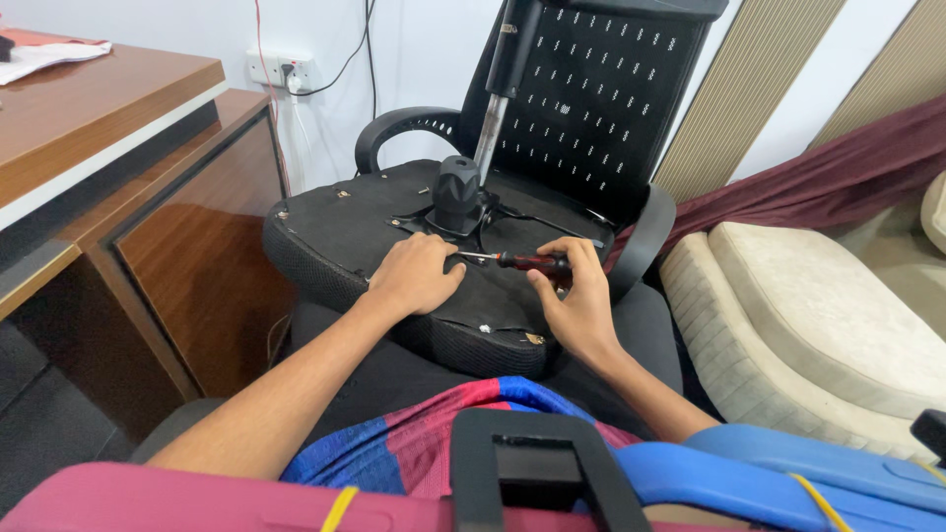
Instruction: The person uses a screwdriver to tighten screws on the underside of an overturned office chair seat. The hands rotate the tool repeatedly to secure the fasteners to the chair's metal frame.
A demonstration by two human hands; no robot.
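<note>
An overturned black office chair lies in front of me with the underside of its seat point(345, 232) facing up. A black plastic mechanism housing point(456, 192) and a silver gas cylinder point(490, 128) rise from the seat's middle. My left hand point(414, 276) rests flat on the seat underside, its fingers beside the metal tip of a screwdriver. My right hand point(576, 296) grips the red and black handle of that screwdriver point(522, 261), which lies almost level and points left toward the mechanism plate.
A brown wooden desk point(148, 177) stands close on the left. A cream cushion point(808, 315) lies on the right with a maroon cloth point(838, 167) behind it. The chair's mesh backrest point(591, 99) and armrests point(394, 128) stand behind the seat. A wall socket point(281, 69) holds plugged cables.
</note>
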